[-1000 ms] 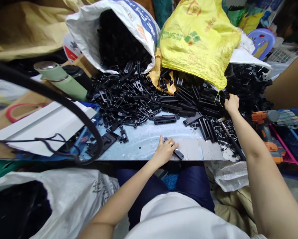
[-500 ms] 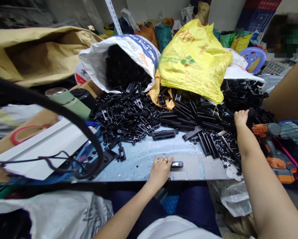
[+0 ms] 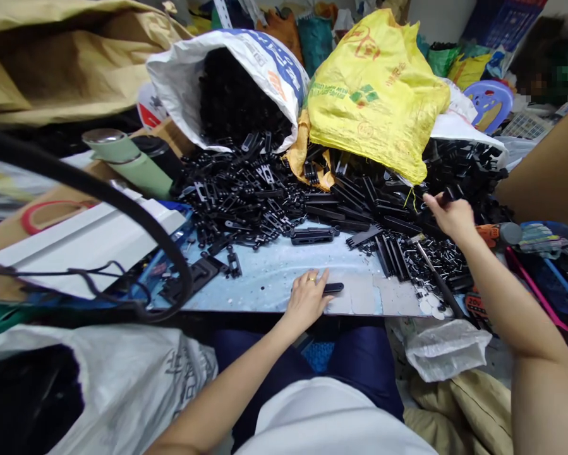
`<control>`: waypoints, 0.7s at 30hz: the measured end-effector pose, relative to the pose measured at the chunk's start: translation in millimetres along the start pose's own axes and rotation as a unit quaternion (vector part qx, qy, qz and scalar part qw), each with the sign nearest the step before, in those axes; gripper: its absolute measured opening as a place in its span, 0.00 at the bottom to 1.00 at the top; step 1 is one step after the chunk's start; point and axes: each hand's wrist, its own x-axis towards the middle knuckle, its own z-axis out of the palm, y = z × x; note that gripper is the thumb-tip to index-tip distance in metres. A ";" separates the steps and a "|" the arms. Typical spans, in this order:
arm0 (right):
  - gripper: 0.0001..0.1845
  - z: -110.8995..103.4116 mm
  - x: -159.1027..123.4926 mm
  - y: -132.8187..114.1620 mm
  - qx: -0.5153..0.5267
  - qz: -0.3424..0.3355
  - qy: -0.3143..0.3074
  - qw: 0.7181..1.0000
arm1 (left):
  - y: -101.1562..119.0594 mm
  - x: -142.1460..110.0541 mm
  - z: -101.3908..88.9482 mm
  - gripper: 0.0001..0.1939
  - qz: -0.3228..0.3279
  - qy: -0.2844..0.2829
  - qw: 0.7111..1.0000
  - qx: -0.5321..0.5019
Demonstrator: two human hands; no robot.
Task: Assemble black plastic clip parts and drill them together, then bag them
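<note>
My left hand (image 3: 307, 297) is at the table's front edge, its fingers curled over the left end of a long, narrow black part (image 3: 333, 288) lying on the cardboard pad (image 3: 359, 294). Most of that part is hidden under the fingers. My right hand (image 3: 455, 218) is raised over the right side of the pile, thumb and fingers closed on a small black part (image 3: 452, 193) whose exact kind is not clear. Below it are a hammer (image 3: 435, 275), scattered small metal pins (image 3: 438, 256) and a row of long black strips (image 3: 392, 258).
A heap of black plastic parts (image 3: 246, 202) spreads across the back, spilling from a white sack (image 3: 174, 82). A yellow sack (image 3: 373, 101) lies beside it. A black cable (image 3: 122, 208) arches at left near a green flask (image 3: 136, 167). An orange power drill (image 3: 489, 235) is at right.
My right hand has come back from the far right of the pile toward the middle, now with a black part in it. My left hand stays on the narrow part. The view has tilted down.
</note>
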 end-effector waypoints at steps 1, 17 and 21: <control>0.31 7.2 -15.6 -13.6 0.110 0.006 -0.048 0.993 | 4.7 -0.5 -1.9 0.26 0.005 0.025 0.996 -0.082; 0.21 64.6 -162.6 -63.2 -0.001 -0.287 -0.332 0.899 | 10.5 -15.9 -13.8 0.19 0.027 0.055 0.946 -0.319; 0.17 76.7 -152.5 -49.8 -0.124 -0.311 -0.417 0.845 | 3.3 0.8 -10.7 0.31 0.058 -0.061 0.988 -0.129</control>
